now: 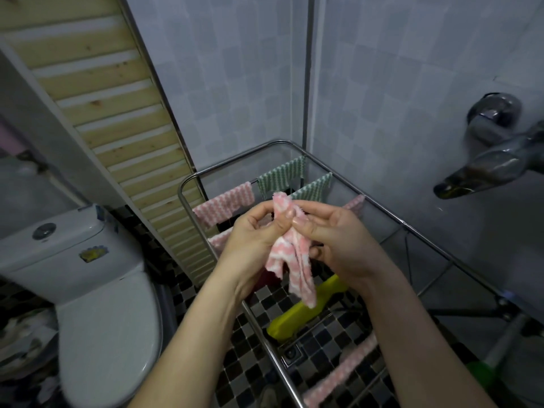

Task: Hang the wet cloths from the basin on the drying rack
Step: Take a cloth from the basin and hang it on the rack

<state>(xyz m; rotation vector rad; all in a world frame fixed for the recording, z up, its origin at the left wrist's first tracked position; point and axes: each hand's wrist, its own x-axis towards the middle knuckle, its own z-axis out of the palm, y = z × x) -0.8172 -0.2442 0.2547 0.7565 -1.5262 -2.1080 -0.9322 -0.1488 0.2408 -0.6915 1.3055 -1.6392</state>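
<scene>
Cloth (pixel 290 254) in left hand (pixel 250 240), right hand (pixel 338 240); six on rack (pixel 279 141)

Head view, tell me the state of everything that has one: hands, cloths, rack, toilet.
held pink cloth, bunched, gripped over the rack, not yet hung.
left hand, grips the cloth.
right hand, pinches the cloth's top.
drying rack, unfolded, partly loaded.
green cloths, draped on far rails.
hung pink cloth, draped on a rail.
toilet lid, closed.
</scene>
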